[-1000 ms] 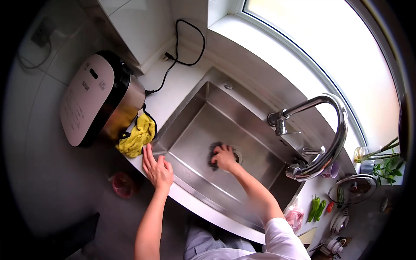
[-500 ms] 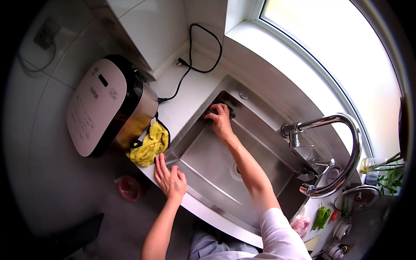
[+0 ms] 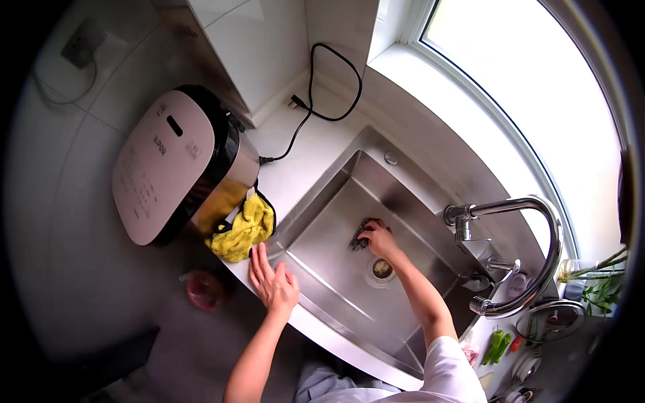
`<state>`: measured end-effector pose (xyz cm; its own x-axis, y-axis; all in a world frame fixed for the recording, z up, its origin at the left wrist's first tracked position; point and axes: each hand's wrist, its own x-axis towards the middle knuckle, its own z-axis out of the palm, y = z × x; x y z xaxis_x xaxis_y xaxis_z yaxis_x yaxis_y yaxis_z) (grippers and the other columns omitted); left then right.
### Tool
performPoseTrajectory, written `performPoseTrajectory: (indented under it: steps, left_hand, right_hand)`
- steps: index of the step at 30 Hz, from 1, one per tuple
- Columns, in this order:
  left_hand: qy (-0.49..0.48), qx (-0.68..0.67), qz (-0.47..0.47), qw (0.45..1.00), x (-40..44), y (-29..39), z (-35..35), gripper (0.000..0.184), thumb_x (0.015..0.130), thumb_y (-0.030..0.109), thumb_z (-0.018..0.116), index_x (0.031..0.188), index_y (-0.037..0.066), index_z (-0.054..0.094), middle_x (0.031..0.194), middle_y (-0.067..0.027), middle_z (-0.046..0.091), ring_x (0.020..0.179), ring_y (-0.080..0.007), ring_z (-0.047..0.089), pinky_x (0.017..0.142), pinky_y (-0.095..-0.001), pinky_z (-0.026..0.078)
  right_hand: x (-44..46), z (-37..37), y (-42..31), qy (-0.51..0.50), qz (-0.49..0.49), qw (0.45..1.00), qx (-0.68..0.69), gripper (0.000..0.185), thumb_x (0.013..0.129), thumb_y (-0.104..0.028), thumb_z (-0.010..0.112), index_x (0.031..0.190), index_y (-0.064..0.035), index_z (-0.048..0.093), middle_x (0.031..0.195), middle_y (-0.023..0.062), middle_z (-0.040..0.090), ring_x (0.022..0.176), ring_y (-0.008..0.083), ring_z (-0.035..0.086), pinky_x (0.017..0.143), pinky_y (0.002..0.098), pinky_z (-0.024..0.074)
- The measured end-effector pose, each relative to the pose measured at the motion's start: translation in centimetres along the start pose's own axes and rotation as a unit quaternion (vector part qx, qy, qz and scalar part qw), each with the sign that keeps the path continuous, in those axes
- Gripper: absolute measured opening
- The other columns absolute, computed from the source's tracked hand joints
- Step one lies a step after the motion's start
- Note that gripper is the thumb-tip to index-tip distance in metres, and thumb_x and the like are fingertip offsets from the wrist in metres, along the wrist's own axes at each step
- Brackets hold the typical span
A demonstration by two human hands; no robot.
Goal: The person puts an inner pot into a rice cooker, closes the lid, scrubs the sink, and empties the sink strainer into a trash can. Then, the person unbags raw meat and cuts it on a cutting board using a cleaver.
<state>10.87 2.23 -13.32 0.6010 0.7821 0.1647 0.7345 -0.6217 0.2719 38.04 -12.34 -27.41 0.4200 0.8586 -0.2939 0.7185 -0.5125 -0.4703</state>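
Inside the stainless steel sink [image 3: 322, 232], my right hand [image 3: 379, 240] is closed over a grey, tangled steel wool scourer [image 3: 358, 236] pressed to the sink floor. It is just above the drain [image 3: 382, 270], which shows something pale in it. My left hand [image 3: 274, 285] lies with fingers stretched out on the front rim of the sink, holding nothing. Its fingertips come up beside a yellow cloth [image 3: 243, 232] with a dark edge, bunched on the counter corner.
A rice cooker [image 3: 168, 168] stands left of the sink, its black cord [image 3: 299, 131] looped on the counter. The chrome faucet [image 3: 554, 235] arches over the right side. Green peppers [image 3: 496, 346], a glass lid [image 3: 551, 320] and a plant [image 3: 601, 292] are at the right.
My right hand has moved the scourer from the sink's far left corner towards the drain. My left hand stays on the rim. The view has shifted slightly.
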Motion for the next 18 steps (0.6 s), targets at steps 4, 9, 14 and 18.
performPoseTrajectory:
  steps: [4, 9, 14, 18]
  left_hand:
    - [0.0, -0.002, 0.0, 1.0, 0.0, 0.0, 0.0, 0.014, 0.077, 0.011, 0.058, 0.086, 0.005, 0.067, 0.154, -0.0189, 0.032, 0.143, -0.039, 0.027, 0.114, -0.0523, 0.024]
    - [-0.001, 0.009, 0.007, 1.0, -0.1, -0.1, 0.2, 0.013, 0.076, 0.01, 0.06, 0.085, 0.003, 0.066, 0.154, -0.0198, 0.032, 0.142, -0.04, 0.028, 0.113, -0.0529, 0.026]
    - [0.0, 0.004, 0.011, 1.0, 0.0, 0.0, 0.1, 0.013, 0.076, 0.009, 0.059, 0.087, 0.004, 0.065, 0.154, -0.0191, 0.032, 0.143, -0.0391, 0.028, 0.114, -0.053, 0.025]
    - [0.001, 0.002, 0.01, 1.0, -0.1, -0.1, 0.3, 0.013, 0.077, 0.009, 0.059, 0.086, 0.004, 0.066, 0.155, -0.0179, 0.032, 0.143, -0.0392, 0.027, 0.114, -0.0532, 0.024]
  right_hand:
    - [4.7, -4.7, -3.7, 0.262, -0.068, 0.962, 0.027, 0.035, 0.077, 0.001, 0.058, 0.098, -0.0197, 0.076, 0.119, 0.0088, 0.058, 0.119, 0.0318, 0.049, 0.098, 0.0457, 0.0424]
    - [13.3, -0.8, -1.9, 0.193, -0.11, 0.974, -0.035, 0.037, 0.078, -0.002, 0.055, 0.1, -0.022, 0.077, 0.123, 0.0086, 0.058, 0.121, 0.0299, 0.048, 0.102, 0.0435, 0.0394]
    - [10.2, 0.9, 0.3, 0.088, -0.091, 0.992, 0.013, 0.047, 0.077, 0.0, 0.054, 0.102, -0.0307, 0.077, 0.128, 0.003, 0.057, 0.127, 0.0291, 0.043, 0.11, 0.0449, 0.0297]
    - [0.5, 1.9, 1.6, -0.016, -0.092, 0.995, -0.013, 0.046, 0.077, -0.002, 0.055, 0.099, -0.0356, 0.078, 0.123, 0.0033, 0.057, 0.127, 0.0295, 0.042, 0.113, 0.0483, 0.0263]
